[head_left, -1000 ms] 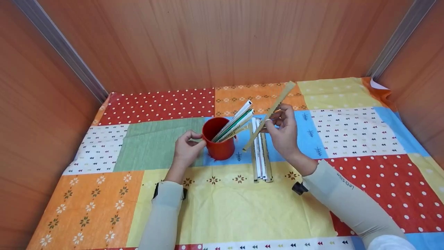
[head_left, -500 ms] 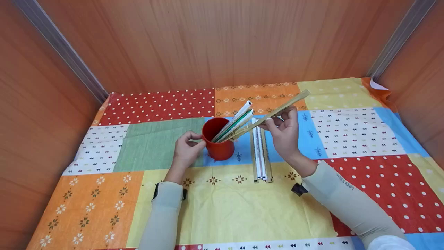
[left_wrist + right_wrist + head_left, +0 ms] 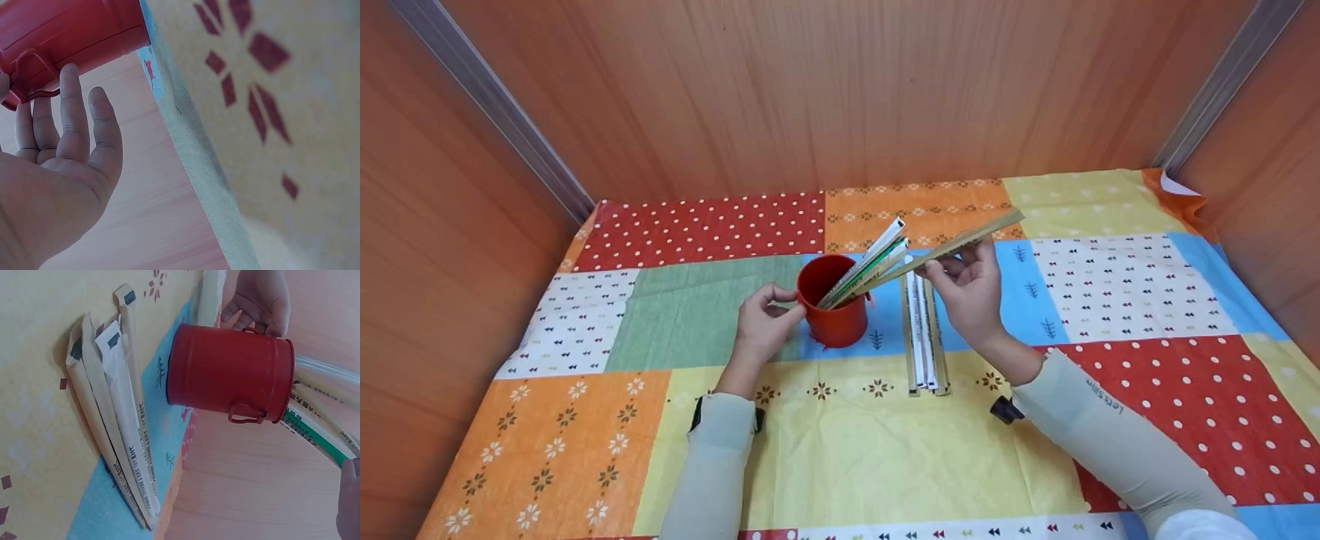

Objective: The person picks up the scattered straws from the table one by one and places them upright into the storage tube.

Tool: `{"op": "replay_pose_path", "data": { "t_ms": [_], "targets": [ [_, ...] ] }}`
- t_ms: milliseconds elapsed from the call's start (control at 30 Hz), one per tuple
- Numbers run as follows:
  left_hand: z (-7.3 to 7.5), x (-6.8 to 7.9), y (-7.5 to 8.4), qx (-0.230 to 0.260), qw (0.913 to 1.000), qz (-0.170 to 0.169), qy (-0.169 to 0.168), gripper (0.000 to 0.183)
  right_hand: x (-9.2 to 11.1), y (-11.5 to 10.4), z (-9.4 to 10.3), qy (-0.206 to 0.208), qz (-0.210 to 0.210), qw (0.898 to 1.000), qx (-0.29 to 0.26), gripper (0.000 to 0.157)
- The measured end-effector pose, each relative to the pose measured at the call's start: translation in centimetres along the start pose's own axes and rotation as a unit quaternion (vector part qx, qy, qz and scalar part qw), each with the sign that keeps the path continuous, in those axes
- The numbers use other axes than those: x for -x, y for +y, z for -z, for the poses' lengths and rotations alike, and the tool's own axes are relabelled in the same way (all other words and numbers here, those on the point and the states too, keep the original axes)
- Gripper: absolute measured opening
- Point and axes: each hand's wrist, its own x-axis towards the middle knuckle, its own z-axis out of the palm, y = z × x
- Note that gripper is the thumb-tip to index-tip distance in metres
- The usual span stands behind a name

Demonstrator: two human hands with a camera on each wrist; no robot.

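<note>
Pinching side handle [image 3: 18,93] of red cup [image 3: 838,328] with left hand [image 3: 765,319], clamping thumb and finger together there. Along to cup, upright on patterned tablecloth [image 3: 885,457], with wrapped sticks [image 3: 874,262] leaning out rightward. Past loose tan and white sticks [image 3: 922,330], lying side by side. Now gripping tan paper-wrapped stick [image 3: 982,235] between thumb and fingers of right hand [image 3: 973,289], slanting down-left to cup's mouth; can't tell if inside.

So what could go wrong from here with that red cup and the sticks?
The tan paper-wrapped stick in the right hand could snag on the white, green and tan wrapped sticks leaning in the red cylindrical cup.
Since those all lean toward the right hand, the cup might tip if the left hand, which holds it at one side, let go.
</note>
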Motion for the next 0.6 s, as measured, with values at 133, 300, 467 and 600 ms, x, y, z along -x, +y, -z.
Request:
{"op": "replay_pose_path", "data": {
  "t_ms": [133, 300, 467, 600],
  "targets": [
    [-0.01, -0.02, -0.01, 0.007, 1.0, -0.005, 0.0, 0.015, 0.15, -0.09, -0.22, -0.014, -0.001, 0.998, 0.053, 0.038],
    [0.01, -0.02, -0.02, 0.01, 0.9999, -0.009, 0.001, 0.014, 0.26, -0.34, -0.35, -0.031, -0.031, 0.99, 0.131, 0.023],
    [-0.03, -0.05, -0.14, 0.007, 0.9999, -0.013, 0.003, 0.016, 0.44, -0.62, -0.36, -0.045, -0.067, 0.983, 0.162, 0.024],
    [-0.02, -0.03, -0.19, 0.005, 0.9999, -0.014, 0.005, 0.016, 0.45, -0.57, -0.31, -0.054, -0.074, 0.982, 0.164, 0.023]
  ]
}}
